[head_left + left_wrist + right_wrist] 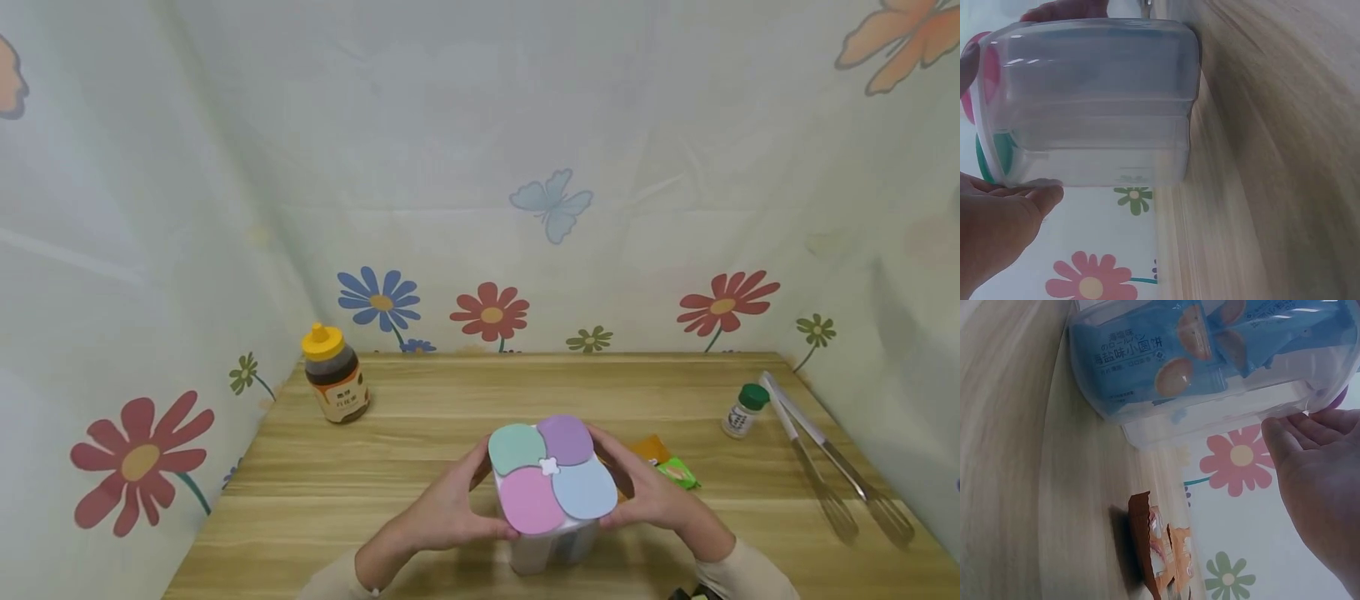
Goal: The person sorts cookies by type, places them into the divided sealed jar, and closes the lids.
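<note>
In the head view a clear plastic snack box [530,554] stands upright near the front of the table. Its lid [532,500] carries four petal-shaped flaps in green, purple, pink and blue. My left hand [450,508] grips the box by its left side just under the lid, thumb at the front. On the opposite side my right hand [651,490] holds it the same way. Through the wall in the right wrist view, blue biscuit packets [1141,359] fill one compartment. The compartment nearest the left wrist camera [1091,131] looks transparent. All the flaps lie flat.
Orange packets [651,448] and a green packet [678,472] lie right of the box, partly behind my right hand. A honey bottle [341,383] stands back left. At right are a green-capped shaker [742,412] and metal tongs [840,464]. A dark object [701,593] shows at the bottom edge.
</note>
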